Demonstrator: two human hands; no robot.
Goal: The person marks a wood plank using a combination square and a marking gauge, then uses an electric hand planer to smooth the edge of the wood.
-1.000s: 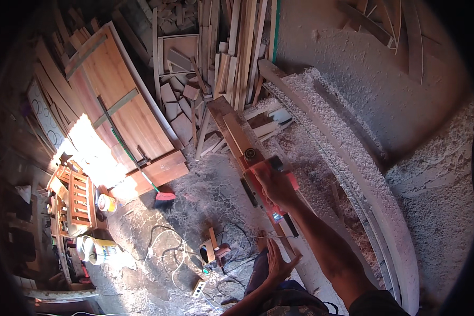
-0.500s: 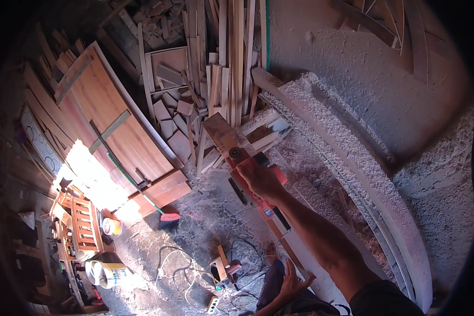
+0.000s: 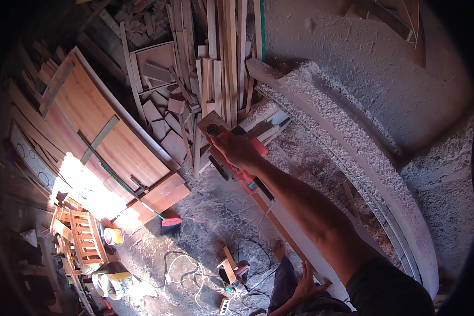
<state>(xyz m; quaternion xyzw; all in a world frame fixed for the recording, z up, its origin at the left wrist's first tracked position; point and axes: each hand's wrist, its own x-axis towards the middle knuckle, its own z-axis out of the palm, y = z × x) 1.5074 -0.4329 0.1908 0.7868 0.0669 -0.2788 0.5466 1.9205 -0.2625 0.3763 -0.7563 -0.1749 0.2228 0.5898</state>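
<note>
My right hand (image 3: 236, 150) grips a red electric hand planer (image 3: 249, 184), with the arm stretched far forward. The planer rests on a long wooden plank (image 3: 276, 218) and covers most of its far end. A black round knob shows at the planer's front. My left hand (image 3: 306, 288) hangs low by my leg, beside the plank's near part, fingers apart and holding nothing. What lies under the planer is hidden.
Shavings cover a long curved beam (image 3: 363, 152) on the right. Wooden panels (image 3: 110, 121) lean at the left, near a red broom (image 3: 170, 222). Cables and a smaller power tool (image 3: 239, 271) lie on the floor. Upright boards (image 3: 224, 58) stand at the back.
My right hand has pushed the planer farther forward along the plank, almost to its far end. My left hand stays low and open. The view has shifted slightly.
</note>
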